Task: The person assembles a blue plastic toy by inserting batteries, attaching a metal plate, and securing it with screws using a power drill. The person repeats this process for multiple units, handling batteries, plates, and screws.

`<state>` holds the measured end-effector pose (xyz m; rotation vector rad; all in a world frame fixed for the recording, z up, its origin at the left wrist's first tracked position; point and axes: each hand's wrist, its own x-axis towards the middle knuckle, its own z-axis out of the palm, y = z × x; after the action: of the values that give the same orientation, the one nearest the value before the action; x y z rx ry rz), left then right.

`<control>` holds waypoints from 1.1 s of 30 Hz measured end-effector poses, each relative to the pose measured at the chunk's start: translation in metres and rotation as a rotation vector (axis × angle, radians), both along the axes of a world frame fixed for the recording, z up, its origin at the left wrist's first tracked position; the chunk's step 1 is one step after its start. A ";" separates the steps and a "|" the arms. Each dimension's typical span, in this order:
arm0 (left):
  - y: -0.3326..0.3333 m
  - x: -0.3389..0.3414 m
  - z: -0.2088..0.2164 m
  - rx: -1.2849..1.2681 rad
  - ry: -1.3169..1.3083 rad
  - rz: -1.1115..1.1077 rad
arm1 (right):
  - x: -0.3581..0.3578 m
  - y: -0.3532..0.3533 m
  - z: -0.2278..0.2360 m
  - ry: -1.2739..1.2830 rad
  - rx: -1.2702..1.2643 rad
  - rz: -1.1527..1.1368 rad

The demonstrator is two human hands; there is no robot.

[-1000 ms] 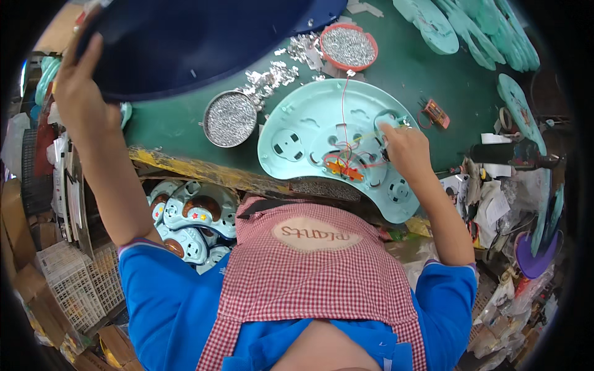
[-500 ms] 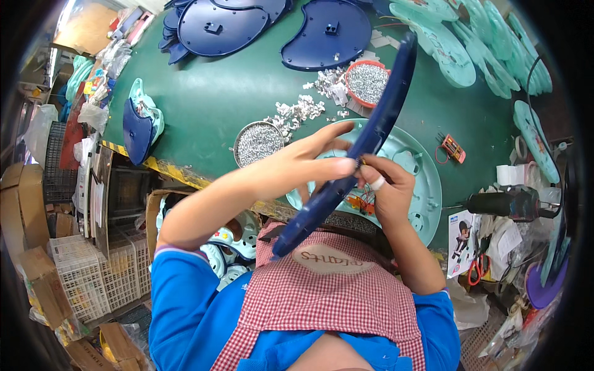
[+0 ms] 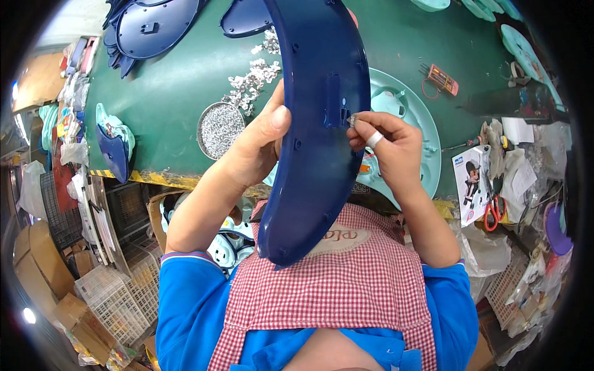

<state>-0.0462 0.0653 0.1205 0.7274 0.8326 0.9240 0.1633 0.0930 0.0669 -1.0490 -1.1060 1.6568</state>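
Note:
A curved, dark blue plastic panel (image 3: pixel 315 191) stands tilted in front of my chest, its ribbed inner face toward me. My left hand (image 3: pixel 257 145) grips it by the left edge, thumb in front and fingers hidden behind. At the opposite edge, my right hand (image 3: pixel 393 145) pinches a small silvery metal piece (image 3: pixel 352 121), perhaps a spring or clip. That piece is right beside a small slotted bracket (image 3: pixel 337 102) moulded into the panel. A white band wraps one right-hand finger. Partly covered behind the panel lies a round turquoise plastic shell (image 3: pixel 427 139).
Silvery screws or similar small parts (image 3: pixel 221 131) fill a round dish, with loose metal clips (image 3: pixel 244 89) scattered beside it. More blue panels (image 3: pixel 158 28) lie at the far left. A red-and-orange tool (image 3: pixel 442 79), a dark power driver (image 3: pixel 504 102) and red-handled scissors (image 3: pixel 494 213) are rightward.
The blue panel has turned from edge-on to showing its broad inner face. My left hand has shifted to its left edge; the right hand's small metal piece now shows. The view has shifted too.

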 end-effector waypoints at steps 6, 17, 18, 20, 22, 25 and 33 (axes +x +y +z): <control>0.005 0.011 -0.007 0.055 0.056 0.024 | 0.007 0.023 0.012 -0.094 -0.158 0.223; 0.009 0.014 -0.009 0.178 0.195 -0.036 | 0.008 0.013 -0.008 -0.127 0.413 -0.071; 0.010 0.014 -0.011 0.166 0.181 -0.039 | 0.008 0.013 -0.009 -0.108 0.430 -0.038; 0.009 0.015 -0.013 0.134 0.152 -0.047 | 0.007 0.010 -0.011 -0.070 0.462 0.030; 0.009 0.016 -0.014 0.134 0.142 -0.063 | 0.003 0.009 -0.012 -0.057 0.388 -0.028; 0.011 0.015 -0.016 0.178 0.148 -0.092 | -0.001 0.005 -0.016 -0.060 0.434 -0.048; -0.001 0.013 -0.008 0.080 0.145 0.052 | 0.004 0.016 -0.013 -0.064 0.646 0.171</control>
<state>-0.0327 0.0647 0.1130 0.8536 0.9500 0.9636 0.1676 0.1090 0.0535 -0.5978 -1.6611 1.2483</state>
